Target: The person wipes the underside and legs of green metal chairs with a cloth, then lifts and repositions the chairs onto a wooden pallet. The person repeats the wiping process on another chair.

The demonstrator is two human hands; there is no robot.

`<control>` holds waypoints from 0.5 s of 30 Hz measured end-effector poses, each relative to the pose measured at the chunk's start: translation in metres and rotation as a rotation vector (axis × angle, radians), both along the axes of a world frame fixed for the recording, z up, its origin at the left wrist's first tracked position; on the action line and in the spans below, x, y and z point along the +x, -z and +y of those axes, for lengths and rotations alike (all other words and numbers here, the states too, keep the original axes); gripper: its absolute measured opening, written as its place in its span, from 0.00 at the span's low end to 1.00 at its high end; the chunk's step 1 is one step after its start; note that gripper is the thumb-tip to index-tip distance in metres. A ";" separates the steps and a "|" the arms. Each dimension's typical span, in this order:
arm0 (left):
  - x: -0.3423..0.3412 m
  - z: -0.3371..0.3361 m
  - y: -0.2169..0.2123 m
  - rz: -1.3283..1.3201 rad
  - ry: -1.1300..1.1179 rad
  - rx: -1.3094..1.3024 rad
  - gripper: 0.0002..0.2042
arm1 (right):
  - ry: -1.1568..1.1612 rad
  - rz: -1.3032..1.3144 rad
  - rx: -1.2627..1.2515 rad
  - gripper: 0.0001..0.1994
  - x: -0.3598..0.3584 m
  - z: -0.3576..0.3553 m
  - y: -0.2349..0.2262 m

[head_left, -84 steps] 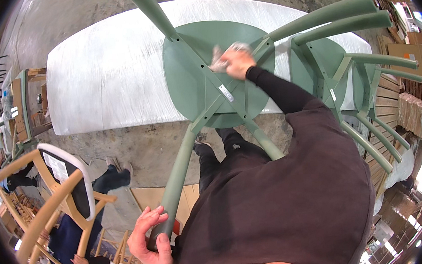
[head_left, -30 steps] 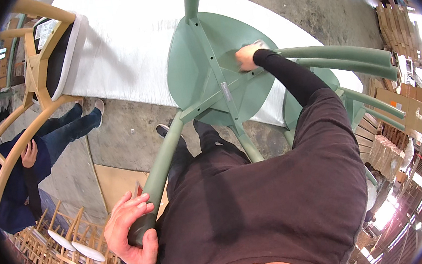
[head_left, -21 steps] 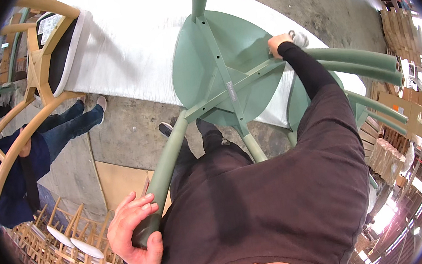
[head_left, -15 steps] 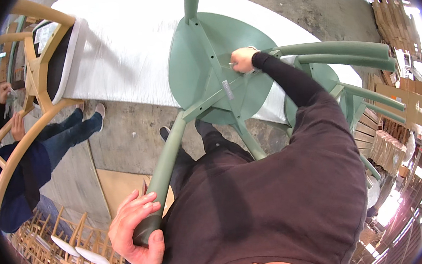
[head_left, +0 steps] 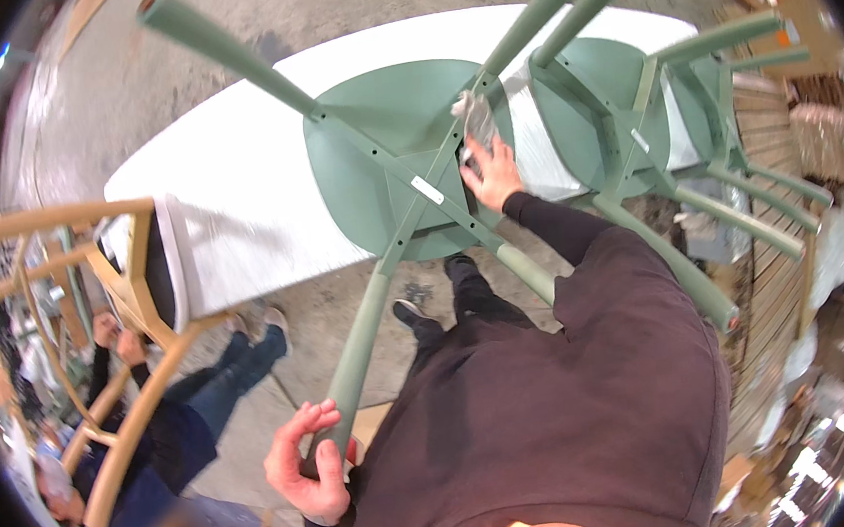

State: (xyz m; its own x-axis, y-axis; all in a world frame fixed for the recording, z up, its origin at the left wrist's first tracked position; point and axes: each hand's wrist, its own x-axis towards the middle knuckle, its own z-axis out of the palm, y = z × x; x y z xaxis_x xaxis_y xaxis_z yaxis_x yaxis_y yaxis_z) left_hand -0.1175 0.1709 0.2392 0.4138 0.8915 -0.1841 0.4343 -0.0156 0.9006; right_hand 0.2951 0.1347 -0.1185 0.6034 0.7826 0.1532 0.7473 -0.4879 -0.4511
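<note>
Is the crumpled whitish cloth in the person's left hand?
No, the right hand holds the crumpled whitish cloth at the upturned green chair, while the left hand is at the end of one chair leg.

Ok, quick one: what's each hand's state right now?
Left hand: curled loosely around a green chair leg.
Right hand: holding a crumpled pale cloth.

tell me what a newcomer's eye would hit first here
Probably the upturned green chair mid-view on the white-covered table. Next, the right hand holding a pale cloth at the chair's crossed braces, and the left hand cupping the end of the near left chair leg. Then more upturned green chairs to the right, and a wooden chair at far left beside a co-worker.
</note>
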 end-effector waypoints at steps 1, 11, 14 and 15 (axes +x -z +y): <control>-0.001 -0.002 0.000 0.011 0.000 -0.004 0.17 | -0.079 -0.048 -0.040 0.21 -0.009 -0.011 0.004; -0.002 0.002 -0.009 0.111 0.083 -0.073 0.18 | 0.432 0.172 -0.179 0.31 0.092 0.068 -0.010; -0.002 0.004 -0.012 0.125 0.079 -0.092 0.18 | 0.582 0.166 -0.093 0.29 0.107 0.073 -0.002; -0.001 0.002 -0.012 0.121 0.075 -0.076 0.18 | 0.613 0.185 -0.078 0.27 0.104 0.075 0.000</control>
State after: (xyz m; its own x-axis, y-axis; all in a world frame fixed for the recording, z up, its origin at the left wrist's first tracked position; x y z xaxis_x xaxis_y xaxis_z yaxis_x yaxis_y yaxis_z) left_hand -0.1180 0.1733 0.2515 0.4495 0.8406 -0.3022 0.5402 0.0137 0.8414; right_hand 0.3996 0.2096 -0.1182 0.9555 0.2923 -0.0395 0.2361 -0.8381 -0.4918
